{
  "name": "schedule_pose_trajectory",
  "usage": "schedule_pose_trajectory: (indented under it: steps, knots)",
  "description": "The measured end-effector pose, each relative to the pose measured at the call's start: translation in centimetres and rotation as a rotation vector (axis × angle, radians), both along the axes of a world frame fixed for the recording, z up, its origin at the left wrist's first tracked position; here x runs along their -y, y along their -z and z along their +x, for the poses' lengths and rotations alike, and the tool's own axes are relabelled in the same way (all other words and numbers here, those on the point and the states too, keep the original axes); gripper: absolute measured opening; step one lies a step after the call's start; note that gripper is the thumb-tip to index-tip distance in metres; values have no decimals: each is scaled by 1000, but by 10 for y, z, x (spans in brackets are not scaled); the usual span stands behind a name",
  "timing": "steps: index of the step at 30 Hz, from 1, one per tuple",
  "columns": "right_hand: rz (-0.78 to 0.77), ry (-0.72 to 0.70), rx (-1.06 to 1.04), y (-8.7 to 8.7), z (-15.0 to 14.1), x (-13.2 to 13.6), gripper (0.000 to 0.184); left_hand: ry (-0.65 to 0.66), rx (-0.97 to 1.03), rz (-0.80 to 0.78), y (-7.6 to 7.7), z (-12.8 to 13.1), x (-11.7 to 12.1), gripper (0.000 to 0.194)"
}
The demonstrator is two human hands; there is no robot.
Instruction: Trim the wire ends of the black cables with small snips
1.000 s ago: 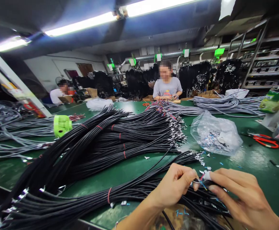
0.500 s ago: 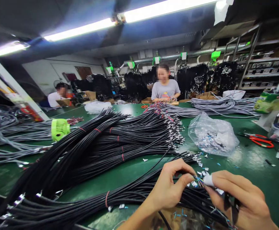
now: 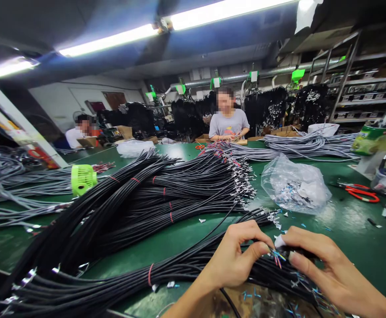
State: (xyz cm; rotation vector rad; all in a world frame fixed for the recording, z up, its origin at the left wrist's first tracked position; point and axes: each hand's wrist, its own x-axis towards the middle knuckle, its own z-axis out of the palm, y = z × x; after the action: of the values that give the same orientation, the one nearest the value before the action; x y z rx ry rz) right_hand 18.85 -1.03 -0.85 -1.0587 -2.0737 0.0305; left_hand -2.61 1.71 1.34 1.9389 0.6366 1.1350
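My left hand pinches the end of a black cable between thumb and forefinger. From its fingertips fan thin coloured wires, blue, yellow and reddish. My right hand is just right of these wires, its thumb and forefinger a little apart and a white wrap on the forefinger. Something dark shows under its curled fingers, too hidden to name. Below both hands lies a bundle of black cables with a red tie, its stripped ends at the right.
More tied black cables spread across the green table. A clear plastic bag holds scraps. Red-handled pliers lie at right; a green fan stands at left. Across the table sits a person; another is far left.
My right hand has turned and its thumb has come up beside the wires. The dark tool seen under that hand before is now mostly hidden. My left hand keeps its pinch.
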Motion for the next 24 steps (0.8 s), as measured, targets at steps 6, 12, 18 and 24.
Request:
schedule_pose_trajectory:
  steps: [6,12,18,24]
  knots:
    - [-67,-38,6,-1,3,3,23,25,-27,-26,0,0,1,52]
    - [-72,-18,31,-3,4,3,24,124,24,-132,2,2,0,53]
    - [47,10,-51,-2,-1,0,19,158,65,-203,4,5,0,52]
    - [56,16,-58,-2,-1,0,22,119,53,-206,4,4,-1,53]
